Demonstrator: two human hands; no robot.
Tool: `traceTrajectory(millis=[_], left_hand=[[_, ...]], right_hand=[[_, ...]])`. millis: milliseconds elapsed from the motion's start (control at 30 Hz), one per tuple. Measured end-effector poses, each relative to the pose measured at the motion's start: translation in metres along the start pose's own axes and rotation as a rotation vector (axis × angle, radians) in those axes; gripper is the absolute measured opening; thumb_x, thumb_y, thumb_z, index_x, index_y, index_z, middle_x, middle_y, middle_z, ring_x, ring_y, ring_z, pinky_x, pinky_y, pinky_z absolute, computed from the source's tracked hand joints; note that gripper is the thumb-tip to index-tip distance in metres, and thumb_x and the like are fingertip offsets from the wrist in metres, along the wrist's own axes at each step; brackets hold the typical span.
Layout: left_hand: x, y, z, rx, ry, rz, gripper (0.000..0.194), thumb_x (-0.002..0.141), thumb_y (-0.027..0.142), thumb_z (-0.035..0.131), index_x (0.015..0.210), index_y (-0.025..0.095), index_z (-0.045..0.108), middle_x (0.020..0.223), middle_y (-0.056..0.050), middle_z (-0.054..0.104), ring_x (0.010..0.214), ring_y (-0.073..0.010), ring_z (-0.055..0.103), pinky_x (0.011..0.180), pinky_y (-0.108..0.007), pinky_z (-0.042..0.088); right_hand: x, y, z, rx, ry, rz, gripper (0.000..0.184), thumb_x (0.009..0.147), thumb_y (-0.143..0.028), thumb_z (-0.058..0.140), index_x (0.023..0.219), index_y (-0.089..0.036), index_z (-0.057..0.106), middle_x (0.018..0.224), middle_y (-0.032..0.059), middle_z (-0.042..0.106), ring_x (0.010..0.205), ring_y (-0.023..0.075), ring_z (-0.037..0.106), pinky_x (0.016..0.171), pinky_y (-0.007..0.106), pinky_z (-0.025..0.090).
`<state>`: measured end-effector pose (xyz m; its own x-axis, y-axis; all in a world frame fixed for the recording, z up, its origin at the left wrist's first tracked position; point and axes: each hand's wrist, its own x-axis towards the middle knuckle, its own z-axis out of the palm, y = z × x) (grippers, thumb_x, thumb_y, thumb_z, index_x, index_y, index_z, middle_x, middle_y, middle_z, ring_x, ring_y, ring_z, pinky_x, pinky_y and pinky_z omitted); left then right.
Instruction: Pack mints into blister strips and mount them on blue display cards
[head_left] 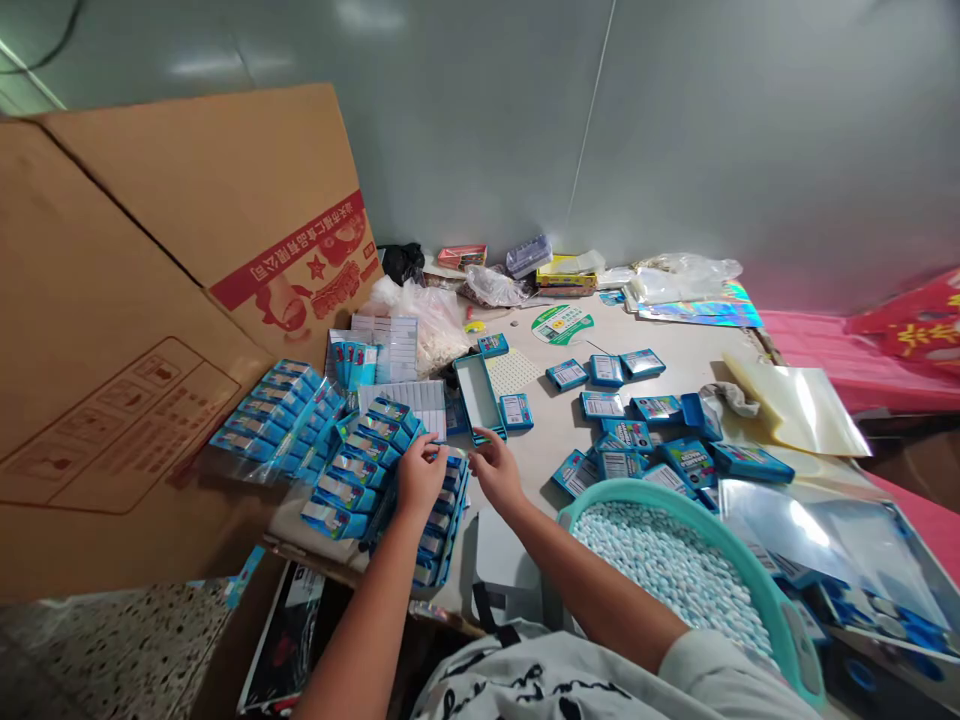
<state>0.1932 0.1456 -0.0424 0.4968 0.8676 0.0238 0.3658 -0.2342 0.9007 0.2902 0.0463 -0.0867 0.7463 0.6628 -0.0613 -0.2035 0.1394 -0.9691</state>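
Note:
My left hand (421,478) is above the far end of a display tray (450,535) packed with small blue boxes. Its fingers are bent but apart, and I see nothing held in them. Across a small gap, my right hand (496,472) has its thumb and forefinger spread, with nothing visible between them. Just beyond its fingertips lies an open blue tray (480,392) with a pale, bare inside. Left of my left hand, rows of filled blue packs (351,475) stand in another tray. A single small blue box (516,411) lies beside the open tray.
A teal basin (592,492) of pale blue and white candies (667,560) stands at right. Loose blue boxes (622,435) lie behind it. A large cardboard carton (172,200) rises at left, near wrapped blue packs (274,410). Plastic bags (431,325) lie at the back.

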Motion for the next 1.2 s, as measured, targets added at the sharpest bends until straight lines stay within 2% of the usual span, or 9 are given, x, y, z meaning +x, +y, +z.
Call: traceTrajectory(millis=[167, 333, 500, 667, 800, 933, 1067, 1200], left_hand=[[0.004, -0.01, 0.013, 0.194, 0.013, 0.086, 0.026, 0.082, 0.023, 0.063, 0.105, 0.018, 0.071, 0.084, -0.008, 0.074, 0.084, -0.0237, 0.069, 0.083, -0.036, 0.051], [0.002, -0.014, 0.012, 0.292, 0.045, 0.109, 0.023, 0.084, 0.023, 0.059, 0.103, 0.02, 0.071, 0.09, -0.007, 0.075, 0.091, -0.0246, 0.069, 0.089, -0.037, 0.051], [0.002, -0.018, 0.01, 0.35, 0.049, 0.119, 0.021, 0.086, 0.024, 0.057, 0.101, 0.02, 0.071, 0.091, -0.006, 0.076, 0.092, -0.0238, 0.07, 0.089, -0.037, 0.052], [0.006, -0.025, 0.012, 0.416, 0.067, 0.14, 0.024, 0.086, 0.021, 0.057, 0.106, 0.018, 0.069, 0.097, -0.008, 0.076, 0.088, -0.0222, 0.071, 0.085, -0.036, 0.056], [0.007, -0.028, 0.014, 0.498, 0.086, 0.212, 0.029, 0.088, 0.014, 0.051, 0.112, 0.016, 0.067, 0.117, -0.012, 0.07, 0.106, -0.0236, 0.067, 0.097, -0.037, 0.053], [0.002, -0.029, 0.018, 0.595, 0.063, 0.291, 0.032, 0.09, 0.01, 0.046, 0.115, 0.015, 0.066, 0.119, -0.014, 0.069, 0.114, -0.0266, 0.063, 0.099, -0.04, 0.052], [-0.001, -0.028, 0.021, 0.651, 0.026, 0.357, 0.033, 0.091, 0.009, 0.045, 0.116, 0.013, 0.066, 0.115, -0.015, 0.07, 0.113, -0.0303, 0.063, 0.1, -0.046, 0.05], [-0.001, -0.019, 0.019, 0.635, -0.006, 0.387, 0.033, 0.092, 0.008, 0.041, 0.114, 0.011, 0.066, 0.114, -0.017, 0.07, 0.113, -0.0313, 0.062, 0.1, -0.05, 0.049]], right_hand=[[-0.001, 0.021, -0.004, -0.026, -0.014, 0.004, 0.035, 0.081, -0.03, 0.062, 0.114, -0.02, 0.052, 0.062, -0.0061, 0.055, 0.058, 0.0163, 0.053, 0.056, 0.029, 0.042], [-0.004, 0.026, -0.007, -0.005, -0.04, 0.006, 0.029, 0.084, -0.033, 0.064, 0.106, -0.022, 0.05, 0.066, -0.0052, 0.057, 0.063, 0.0168, 0.056, 0.058, 0.028, 0.04], [-0.001, 0.034, -0.003, 0.086, -0.024, 0.045, 0.024, 0.079, -0.034, 0.066, 0.09, -0.024, 0.047, 0.065, -0.0063, 0.056, 0.062, 0.015, 0.055, 0.06, 0.027, 0.041], [0.002, 0.042, 0.006, 0.199, 0.048, 0.112, 0.035, 0.072, -0.035, 0.069, 0.076, -0.025, 0.036, 0.06, -0.0096, 0.045, 0.058, 0.0128, 0.051, 0.061, 0.027, 0.042], [0.002, 0.043, 0.009, 0.25, 0.061, 0.2, 0.04, 0.068, -0.038, 0.071, 0.077, -0.025, 0.034, 0.057, -0.0103, 0.046, 0.056, 0.0122, 0.049, 0.061, 0.026, 0.041], [0.001, 0.043, 0.006, 0.251, 0.03, 0.362, 0.042, 0.069, -0.041, 0.074, 0.089, -0.025, 0.042, 0.06, -0.009, 0.052, 0.052, 0.0113, 0.047, 0.054, 0.024, 0.037], [0.001, 0.041, -0.001, 0.169, -0.056, 0.522, 0.028, 0.086, -0.04, 0.068, 0.097, -0.018, 0.054, 0.071, -0.0049, 0.055, 0.053, 0.009, 0.048, 0.052, 0.023, 0.043], [0.0, 0.04, -0.012, -0.01, -0.074, 0.575, 0.024, 0.095, -0.038, 0.061, 0.098, -0.015, 0.058, 0.074, -0.0032, 0.056, 0.057, 0.0091, 0.052, 0.053, 0.023, 0.046]])
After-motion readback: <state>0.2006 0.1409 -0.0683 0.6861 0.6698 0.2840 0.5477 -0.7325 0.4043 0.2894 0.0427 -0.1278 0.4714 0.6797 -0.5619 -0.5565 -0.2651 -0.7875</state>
